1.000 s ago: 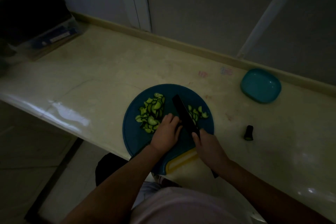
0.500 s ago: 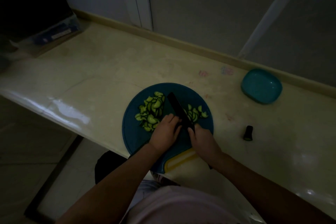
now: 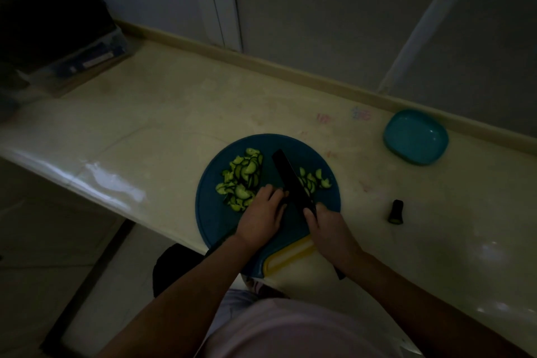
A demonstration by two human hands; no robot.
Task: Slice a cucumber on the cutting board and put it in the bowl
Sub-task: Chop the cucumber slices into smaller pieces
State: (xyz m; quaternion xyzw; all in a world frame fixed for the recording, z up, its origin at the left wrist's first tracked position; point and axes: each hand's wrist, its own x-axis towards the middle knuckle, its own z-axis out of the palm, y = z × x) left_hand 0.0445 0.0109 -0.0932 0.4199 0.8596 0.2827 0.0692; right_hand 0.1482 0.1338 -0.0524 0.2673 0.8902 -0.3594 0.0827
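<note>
— What lies under the left hand [image 3: 260,216]?
— Can't tell. Its fingers cover that spot on the board [image 3: 215,212], just beside the knife [image 3: 293,183].
— The handle?
— Buried in the right hand [image 3: 331,229]; only a dark end shows past the wrist.
— The slices [image 3: 315,180]?
— The blade covers some on the right.
— That stub [image 3: 395,211] on the table [image 3: 174,113]?
— Too dim to name. The black heap [image 3: 52,9] far left is cut off by the edge, and the arms hide the board's near rim.

A pale counter [image 3: 174,113] is running along a grey wall [image 3: 319,9]. A blue box [image 3: 90,57] is sitting at its far left end, a dark bag [image 3: 49,9] lying just beside it.
</note>
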